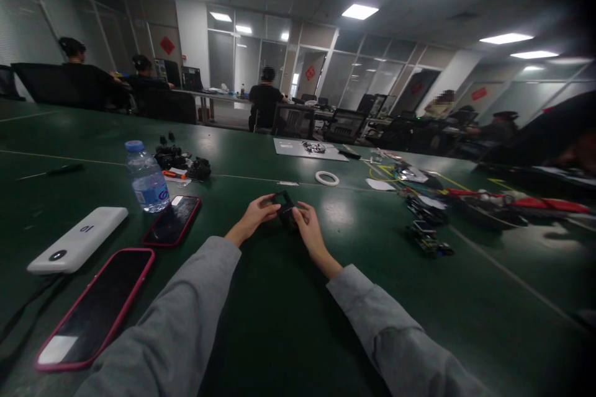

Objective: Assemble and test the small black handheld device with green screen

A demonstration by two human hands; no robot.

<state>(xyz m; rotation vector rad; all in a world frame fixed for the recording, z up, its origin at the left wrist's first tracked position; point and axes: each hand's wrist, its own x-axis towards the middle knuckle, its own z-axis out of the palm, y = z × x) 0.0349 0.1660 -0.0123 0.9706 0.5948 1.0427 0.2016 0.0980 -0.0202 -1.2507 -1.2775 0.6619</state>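
Observation:
Between my two hands is a small black frame-like part (pixel 285 203) with an opening near its top, raised just over the green table (pixel 288 322). My left hand (pixel 256 216) pinches its left side with thumb and fingers. On the right side my right hand (pixel 311 232) grips it, the thumb pressed on its face. The fingers cover much of the part, so its exact kind does not show. A white ring-shaped roll (pixel 327 178) lies a little beyond my right hand.
At left are a water bottle (pixel 146 180), two red-edged phones (pixel 172 221) and a white power bank (pixel 81 239). Black parts (pixel 179 161) lie behind the bottle. Circuit boards (pixel 426 239) and cables are at right. A white sheet (pixel 291 147) lies farther back. Several people sit beyond.

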